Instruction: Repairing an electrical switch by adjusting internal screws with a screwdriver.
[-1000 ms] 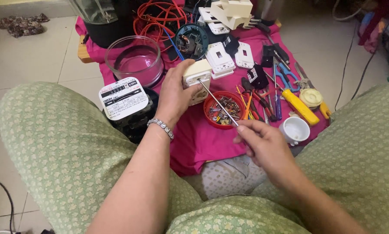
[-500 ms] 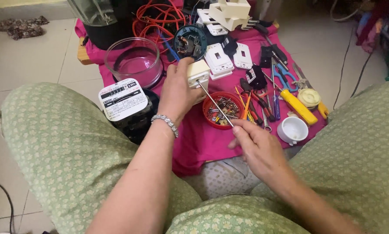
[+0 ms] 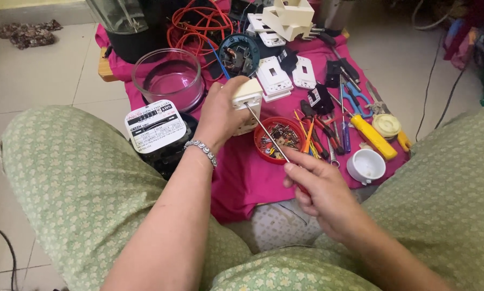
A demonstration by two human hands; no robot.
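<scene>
Left hand (image 3: pixel 220 116) has its fingers wrapped around a small cream switch box (image 3: pixel 246 105), held up over the pink cloth (image 3: pixel 242 178) on the floor, just left of the red dish of screws (image 3: pixel 278 139). Right hand (image 3: pixel 320 191) is closed around a screwdriver (image 3: pixel 269 137); the handle is mostly buried in the palm, and the thin shaft runs up and left so the tip sits right at the face of the box.

For doing this bit well, I'd say: keep the shaft lined up straight with the screw, not slanted, or the tip will skip out and chew the head. Push in a little while turning, and let the left hand do the bracing; resting that wrist on the knee would probably steady it. I'd also keep the box over the cloth or the dish, so a loose screw doesn't roll off across the tiles.

Other stuff around: a glass bowl (image 3: pixel 167 80) and an electric meter (image 3: pixel 157 129) to the left, white switch plates (image 3: pixel 274 78) further away, a yellow-handled tool (image 3: pixel 375 139) and a small white cup (image 3: pixel 366 166) to the right, and red cable (image 3: pixel 196 24) coiled at the far end.
</scene>
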